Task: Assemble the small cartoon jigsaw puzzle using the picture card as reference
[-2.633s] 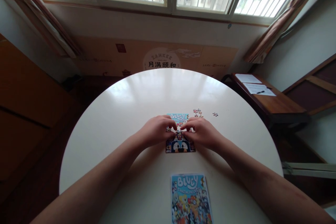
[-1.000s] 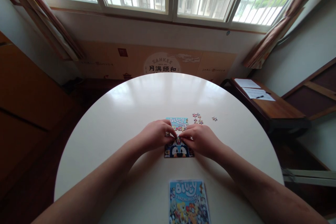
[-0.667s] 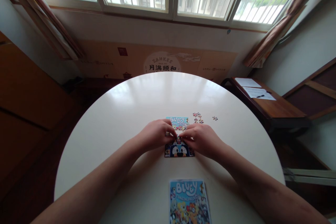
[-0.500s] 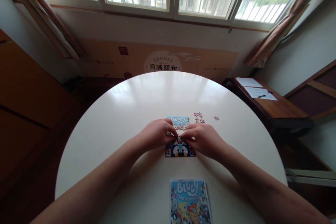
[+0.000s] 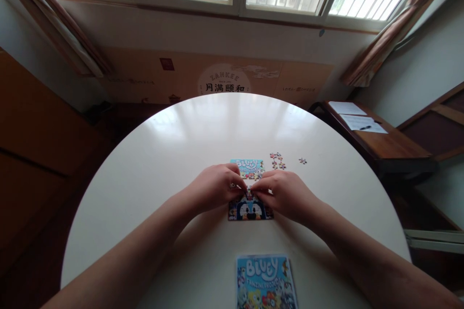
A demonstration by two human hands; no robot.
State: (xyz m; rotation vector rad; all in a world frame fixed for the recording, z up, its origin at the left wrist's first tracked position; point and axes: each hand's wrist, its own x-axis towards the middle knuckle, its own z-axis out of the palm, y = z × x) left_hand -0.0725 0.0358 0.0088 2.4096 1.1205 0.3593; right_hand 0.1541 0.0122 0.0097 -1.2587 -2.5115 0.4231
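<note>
A jigsaw puzzle lies on the white table in two joined sections. The lower section [image 5: 251, 211] shows a dark blue dog's face; the upper section [image 5: 247, 166] carries the light blue "BLUEY" lettering. A gap separates them between my hands. My left hand [image 5: 220, 184] pinches at the top edge of the lower section, from the left. From the right, my right hand [image 5: 288, 190] does the same, its fingertips close to the left ones. A small puzzle piece [image 5: 249, 192] shows between the fingertips, partly hidden by them.
Several loose puzzle pieces [image 5: 278, 161] lie beyond my right hand, with another piece [image 5: 302, 160] farther right. A "BLUEY" picture sheet [image 5: 266, 282] lies nearer to me. A wooden side table [image 5: 398, 147] with papers [image 5: 363, 123] stands at the right.
The camera view has tilted and shifted slightly. Both hands stay at the puzzle, with only small finger movement around the piece between them.
</note>
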